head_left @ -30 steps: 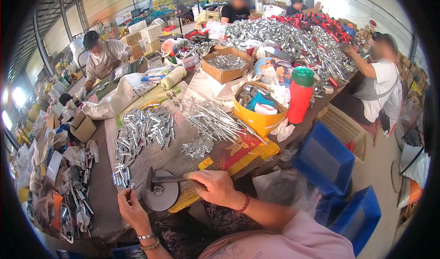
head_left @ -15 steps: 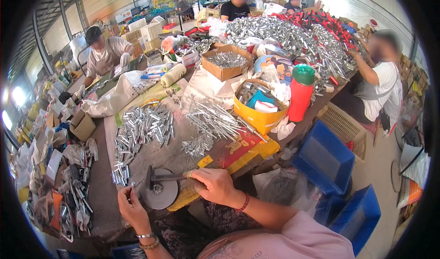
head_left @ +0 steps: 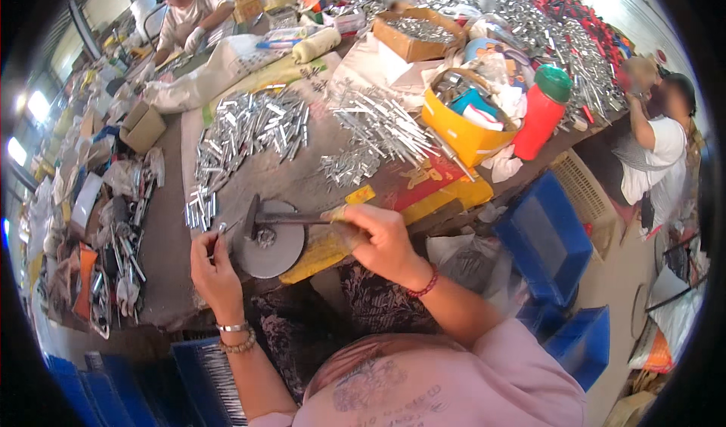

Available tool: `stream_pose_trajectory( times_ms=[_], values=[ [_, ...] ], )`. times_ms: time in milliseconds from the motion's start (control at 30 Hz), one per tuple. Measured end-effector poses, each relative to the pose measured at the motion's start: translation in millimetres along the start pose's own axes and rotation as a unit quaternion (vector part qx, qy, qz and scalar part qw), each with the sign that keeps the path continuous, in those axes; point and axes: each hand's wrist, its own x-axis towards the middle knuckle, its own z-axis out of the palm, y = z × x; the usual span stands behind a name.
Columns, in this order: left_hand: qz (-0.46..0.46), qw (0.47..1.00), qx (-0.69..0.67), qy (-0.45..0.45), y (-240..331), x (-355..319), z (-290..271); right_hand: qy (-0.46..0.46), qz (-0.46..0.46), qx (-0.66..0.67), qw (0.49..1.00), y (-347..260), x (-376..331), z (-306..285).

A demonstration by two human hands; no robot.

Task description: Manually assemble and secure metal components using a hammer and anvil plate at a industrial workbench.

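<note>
1. Right hand (head_left: 378, 238) clamped around the handle of a small hammer (head_left: 280, 219), hammer head resting over the round grey metal disc (head_left: 271, 247) at the near edge of the workbench (head_left: 162, 245).
2. Left hand (head_left: 214, 264) just left of the disc, fingers pinched together on a small silver metal piece (head_left: 221, 229) (too small to tell its exact shape).
3. Beyond the disc, two heaps of short silver metal tubes: one spread at the left (head_left: 246, 132), one at the centre (head_left: 374, 128), a few loose tubes trailing down toward the left hand.
4. Right of the centre heap, a yellow basket (head_left: 457, 132) stuffed with oddments, and a red bottle with a green cap (head_left: 543, 113) just beside it.
5. Farther back, an open cardboard box (head_left: 416, 38) holding more silver parts.
6. Blue plastic crates (head_left: 548, 238) on the floor to the right of the bench.
7. Other people at work nearby: one at the far left end of the bench (head_left: 189, 11), another in a white top at the right (head_left: 650, 147).
</note>
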Motion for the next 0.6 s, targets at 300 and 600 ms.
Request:
stream_pose_trajectory(
  times_ms=[300,600],
  values=[
    [-0.019,1.000,-0.016,-0.010,1,-8,-6,0.065,0.111,-0.243,0.961,49,40,-84],
    [-0.060,0.987,-0.143,-0.040,4,-6,-17,-0.098,0.142,-0.359,0.917,74,59,-97]
  ],
)
